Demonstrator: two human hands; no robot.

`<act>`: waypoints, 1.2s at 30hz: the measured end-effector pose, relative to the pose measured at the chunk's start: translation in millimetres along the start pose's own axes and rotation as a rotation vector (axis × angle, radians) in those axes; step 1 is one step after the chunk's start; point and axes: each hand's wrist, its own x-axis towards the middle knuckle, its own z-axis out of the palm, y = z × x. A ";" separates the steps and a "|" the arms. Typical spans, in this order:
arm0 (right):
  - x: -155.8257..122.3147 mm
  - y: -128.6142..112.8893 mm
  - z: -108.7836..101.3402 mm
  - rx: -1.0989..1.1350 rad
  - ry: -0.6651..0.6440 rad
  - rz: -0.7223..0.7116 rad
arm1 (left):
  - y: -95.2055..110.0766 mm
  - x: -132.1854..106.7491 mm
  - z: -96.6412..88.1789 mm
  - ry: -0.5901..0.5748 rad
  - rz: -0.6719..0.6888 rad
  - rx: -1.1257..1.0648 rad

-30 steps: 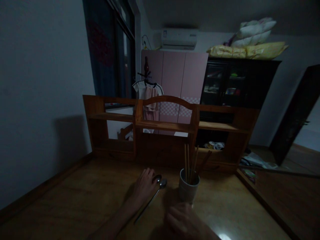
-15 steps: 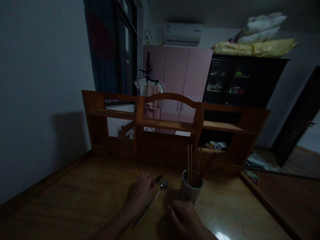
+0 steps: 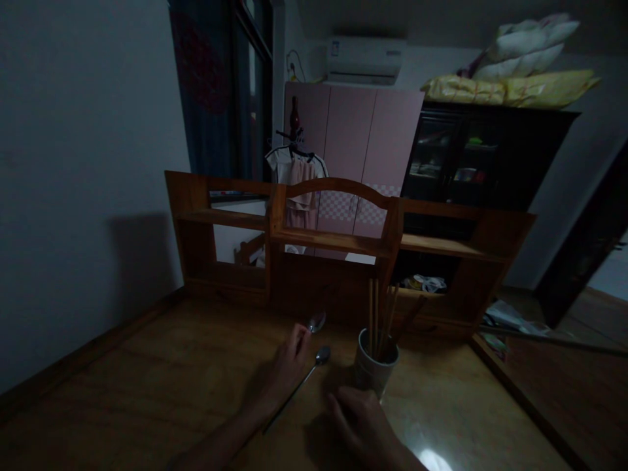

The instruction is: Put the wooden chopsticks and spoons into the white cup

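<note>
My left hand (image 3: 289,360) is closed on a metal spoon (image 3: 316,322). The spoon's bowl sticks out beyond my fingertips, and its handle is hidden by the hand. On the wooden table, just right of that hand, lies a long-handled spoon (image 3: 322,355) with its thin handle slanting toward me. A light-coloured cup (image 3: 373,373) stands upright to the right, with several chopsticks (image 3: 377,320) and a darker brown utensil (image 3: 411,318) in it. My right hand (image 3: 360,418) rests on the table in a loose fist in front of the cup, with nothing visible in it.
A wooden shelf unit (image 3: 333,242) runs along the table's (image 3: 161,366) back edge. A wall (image 3: 88,163) closes off the left side, and a raised wooden edge (image 3: 520,399) borders the right. Light reflects off the tabletop near my right forearm.
My left hand has picked up the spoon that lay beside it and raised its bowl above the tabletop. My right hand and the cup stay where they were.
</note>
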 end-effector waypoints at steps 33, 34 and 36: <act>3.4 5.0 -5.5 0.294 0.253 0.226 | 6.3 -14.6 3.7 -0.196 0.449 0.091; 3.6 5.2 -5.8 0.305 0.243 0.245 | 6.7 -15.1 3.9 -0.207 0.448 0.082; 3.2 5.9 -6.7 0.305 0.230 0.285 | 7.2 -15.8 4.0 -0.221 0.443 0.078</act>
